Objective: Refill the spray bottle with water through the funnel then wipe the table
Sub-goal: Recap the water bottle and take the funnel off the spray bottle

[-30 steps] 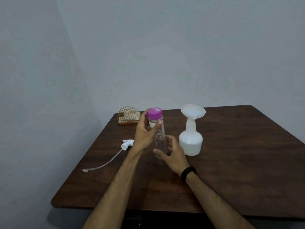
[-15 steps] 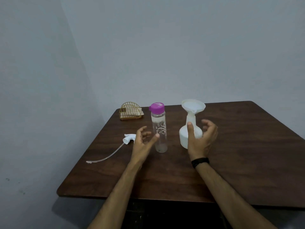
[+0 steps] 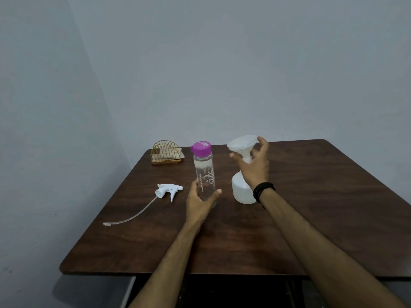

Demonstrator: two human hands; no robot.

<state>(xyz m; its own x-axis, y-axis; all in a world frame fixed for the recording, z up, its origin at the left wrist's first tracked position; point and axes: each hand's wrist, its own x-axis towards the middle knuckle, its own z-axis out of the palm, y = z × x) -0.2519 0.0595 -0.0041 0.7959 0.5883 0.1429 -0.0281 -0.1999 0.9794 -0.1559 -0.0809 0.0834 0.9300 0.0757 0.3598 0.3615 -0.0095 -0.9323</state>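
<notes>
The white spray bottle (image 3: 241, 192) stands on the brown table (image 3: 311, 196) with the white funnel (image 3: 241, 143) in its neck. My right hand (image 3: 253, 165) curls around the funnel from the front, thumb under the bowl's left side and fingertips on its right rim. Left of it stands a clear water bottle (image 3: 203, 167) with a purple cap, upright. My left hand (image 3: 200, 203) wraps its lower part, thumb on the right and fingers on the left. The bottle's base is hidden behind that hand.
The white spray trigger head (image 3: 169, 190) with its long tube lies on the table's left side. A gold wire holder (image 3: 166, 155) with napkins sits at the back left corner. Grey walls close in behind and to the left.
My left hand has closed on the lower part of the water bottle. My right hand has risen from beside the spray bottle's body up to the funnel.
</notes>
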